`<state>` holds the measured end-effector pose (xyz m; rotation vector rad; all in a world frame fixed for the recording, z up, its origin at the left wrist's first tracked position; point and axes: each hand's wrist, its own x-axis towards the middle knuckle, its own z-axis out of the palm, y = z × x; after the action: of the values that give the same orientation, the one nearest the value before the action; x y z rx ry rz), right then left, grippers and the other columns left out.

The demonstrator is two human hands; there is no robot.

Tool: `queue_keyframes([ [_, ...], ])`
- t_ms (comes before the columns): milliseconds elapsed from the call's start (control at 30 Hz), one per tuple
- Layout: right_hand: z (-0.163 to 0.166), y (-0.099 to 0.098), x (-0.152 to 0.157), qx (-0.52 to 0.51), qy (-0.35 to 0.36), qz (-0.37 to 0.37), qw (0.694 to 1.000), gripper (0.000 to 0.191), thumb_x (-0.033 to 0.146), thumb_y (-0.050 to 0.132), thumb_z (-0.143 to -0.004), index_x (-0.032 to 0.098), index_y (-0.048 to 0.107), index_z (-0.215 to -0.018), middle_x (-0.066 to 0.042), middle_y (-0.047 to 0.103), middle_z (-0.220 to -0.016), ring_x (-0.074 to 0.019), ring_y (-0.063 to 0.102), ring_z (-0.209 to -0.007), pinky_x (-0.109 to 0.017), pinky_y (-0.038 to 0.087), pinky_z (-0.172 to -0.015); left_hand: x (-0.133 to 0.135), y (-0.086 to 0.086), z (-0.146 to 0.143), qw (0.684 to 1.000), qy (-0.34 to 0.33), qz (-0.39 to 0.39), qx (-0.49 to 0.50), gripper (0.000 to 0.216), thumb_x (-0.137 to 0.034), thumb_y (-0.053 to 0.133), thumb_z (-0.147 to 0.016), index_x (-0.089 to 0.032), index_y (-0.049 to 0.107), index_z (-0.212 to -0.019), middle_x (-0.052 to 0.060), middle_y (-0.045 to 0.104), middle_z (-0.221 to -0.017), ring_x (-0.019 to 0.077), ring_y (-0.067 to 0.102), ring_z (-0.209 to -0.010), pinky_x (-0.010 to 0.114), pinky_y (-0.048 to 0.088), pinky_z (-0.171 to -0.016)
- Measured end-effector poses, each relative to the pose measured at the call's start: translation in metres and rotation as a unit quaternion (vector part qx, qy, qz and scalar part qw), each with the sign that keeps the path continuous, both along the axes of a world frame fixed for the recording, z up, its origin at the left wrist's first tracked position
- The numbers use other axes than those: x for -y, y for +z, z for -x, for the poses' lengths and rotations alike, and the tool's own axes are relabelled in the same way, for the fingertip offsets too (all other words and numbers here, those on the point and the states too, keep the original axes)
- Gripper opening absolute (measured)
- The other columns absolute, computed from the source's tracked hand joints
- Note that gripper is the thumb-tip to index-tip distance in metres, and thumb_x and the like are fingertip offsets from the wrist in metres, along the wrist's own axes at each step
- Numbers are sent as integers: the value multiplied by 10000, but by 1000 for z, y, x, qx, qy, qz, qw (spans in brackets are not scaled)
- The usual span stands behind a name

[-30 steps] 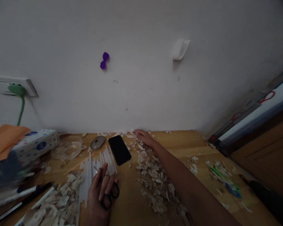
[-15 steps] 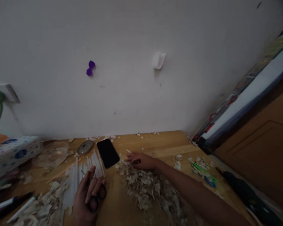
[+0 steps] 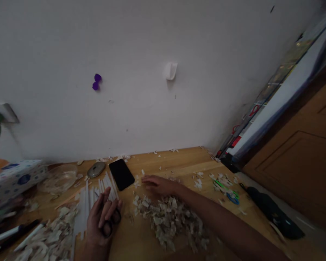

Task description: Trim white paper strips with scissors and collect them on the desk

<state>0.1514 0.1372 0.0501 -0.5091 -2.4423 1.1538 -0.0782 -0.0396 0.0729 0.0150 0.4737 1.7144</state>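
My left hand (image 3: 100, 219) rests low on the wooden table (image 3: 179, 166), fingers closed through the dark handles of a pair of scissors (image 3: 111, 222). Just beyond it lies a row of white paper strips (image 3: 91, 197). My right hand (image 3: 157, 184) lies flat, fingers stretched out, at the far edge of a heap of pale paper scraps (image 3: 168, 219). A black phone (image 3: 121, 174) lies face up between the strips and my right hand.
A grey oval object (image 3: 96, 169), a clear dish (image 3: 59, 177) and a patterned tissue box (image 3: 13, 179) stand at the back left. More scraps (image 3: 49, 239) and pens (image 3: 13, 232) lie at the left. Green and blue clips (image 3: 228, 190) sit at right; a white wall (image 3: 152, 108) rises behind.
My right hand has drawn back from the wall towards me, dragging scraps into a heap. The view has swung to the right. My left hand stays on the scissors.
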Motion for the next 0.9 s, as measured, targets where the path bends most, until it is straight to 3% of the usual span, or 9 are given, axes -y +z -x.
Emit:
queue_keyframes([
  [100,39,-5,11,-38,28,4,999,603,687,500,-935,209,690,-1252,-119,641,-1363,-242,556,-1305,-415,379,-1139,2,-4,3,999,-7,-25,-24,227,-165,594,-886,-160,738,-1062,-87,374,-304,88,427,-333,281,622,-790],
  [167,46,-1,18,-31,49,46,997,573,681,523,-929,220,711,-1213,-96,676,-1312,-231,577,-1278,-391,394,-1122,3,-3,4,999,-4,-28,-32,226,-165,602,-881,-151,741,-1059,-81,395,-307,85,433,-331,287,624,-795],
  [367,-1,26,44,103,175,196,959,551,663,555,-923,188,764,-1109,-73,699,-1281,-219,567,-1302,-281,398,-1086,2,8,0,999,8,-14,-34,262,-136,503,-916,-138,746,-1015,-69,395,-300,81,429,-319,277,617,-817],
  [433,-20,41,58,168,222,247,928,528,660,598,-897,199,774,-1083,-38,745,-1180,-206,633,-1210,-245,446,-1019,2,9,-1,999,11,-9,-36,275,-144,481,-928,-144,746,-1002,-67,394,-298,81,427,-320,278,617,-819],
  [500,-34,58,68,191,227,266,917,513,652,619,-885,205,774,-1085,-15,770,-1095,-197,685,-1104,-234,488,-945,2,8,-2,999,12,-11,-40,272,-151,482,-928,-148,745,-998,-65,394,-298,83,437,-331,282,617,-822],
  [633,-45,83,58,83,50,188,977,488,613,502,-973,229,746,-1149,-30,741,-1194,-209,667,-1126,-300,485,-981,2,5,-3,999,11,-22,-44,241,-166,528,-914,-151,732,-1042,-77,406,-310,75,438,-344,276,607,-848],
  [767,-40,71,29,64,-94,55,992,453,522,509,-997,175,692,-1225,-115,686,-1289,-244,627,-1190,-390,467,-1037,2,5,-4,998,15,-30,-56,236,-182,533,-924,-153,716,-1070,-95,405,-319,62,422,-339,255,598,-858],
  [833,-27,55,27,75,-83,-5,994,428,427,546,-998,152,630,-1314,-144,603,-1406,-239,553,-1301,-387,408,-1108,1,6,-4,998,14,-23,-65,239,-193,511,-939,-158,714,-1059,-98,388,-316,64,423,-342,258,600,-854],
  [900,-5,42,37,78,2,-50,996,437,349,567,-997,166,562,-1394,-123,532,-1487,-208,479,-1380,-344,348,-1156,1,7,-5,997,13,-3,-71,230,-209,510,-945,-172,711,-1051,-104,360,-313,66,419,-338,253,603,-838],
])
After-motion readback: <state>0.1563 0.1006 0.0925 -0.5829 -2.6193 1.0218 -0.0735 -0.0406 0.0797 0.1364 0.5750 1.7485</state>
